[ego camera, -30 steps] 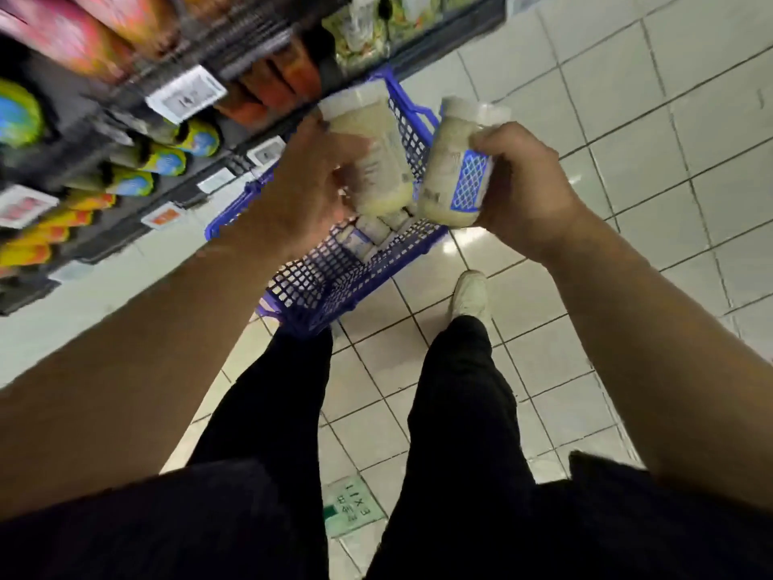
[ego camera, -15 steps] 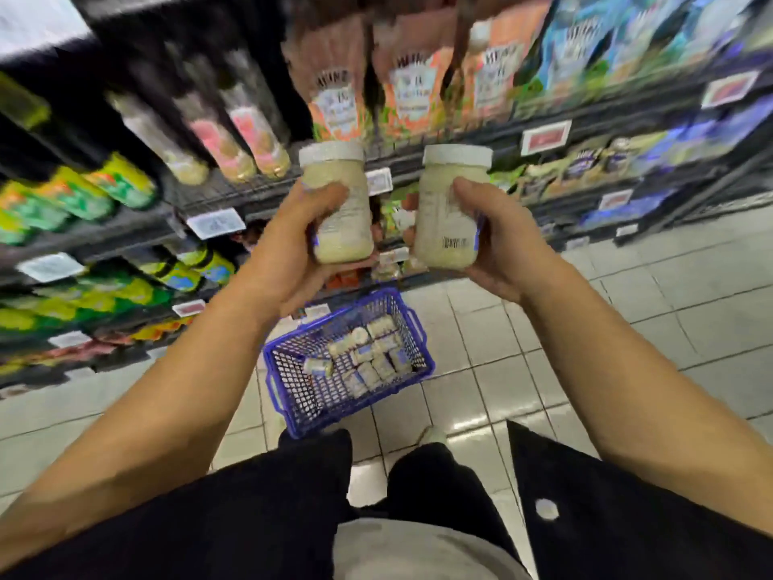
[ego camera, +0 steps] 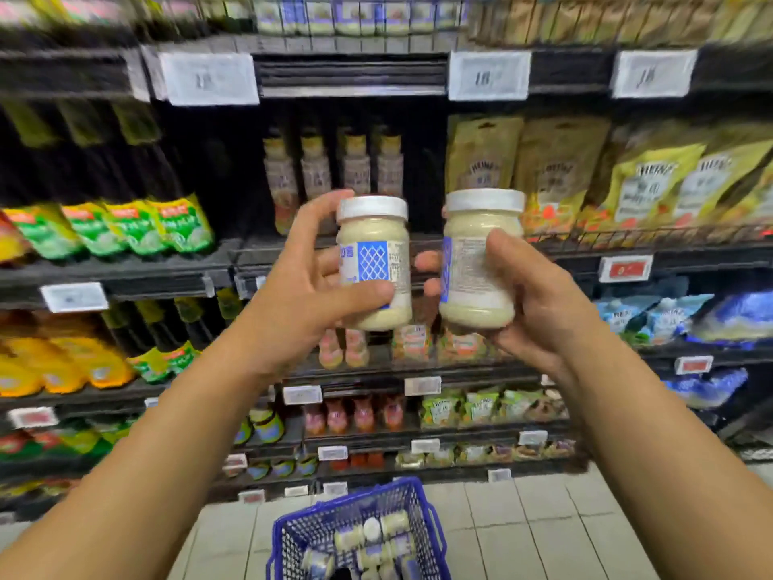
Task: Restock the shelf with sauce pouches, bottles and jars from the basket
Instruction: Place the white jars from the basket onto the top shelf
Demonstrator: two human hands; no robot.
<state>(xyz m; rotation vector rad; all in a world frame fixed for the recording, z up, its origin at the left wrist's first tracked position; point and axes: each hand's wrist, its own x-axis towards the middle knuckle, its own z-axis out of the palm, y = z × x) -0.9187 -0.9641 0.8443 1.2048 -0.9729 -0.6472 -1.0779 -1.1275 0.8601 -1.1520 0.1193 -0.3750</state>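
White price tags [ego camera: 211, 79] line the shelf edges, with red tags [ego camera: 625, 270] toward the right end. Pale floor tiles [ego camera: 523, 525] run along the foot of the shelving, bottom right.

Pale tiled floor [ego camera: 543, 533], dark racking.

The price tags [ego camera: 488, 75] are blurred beyond reading; the basket [ego camera: 422, 502] is cut off by the bottom edge, its jars [ego camera: 372, 533] indistinct

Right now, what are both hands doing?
Left hand: grips the left jar.
Right hand: grips the right jar.
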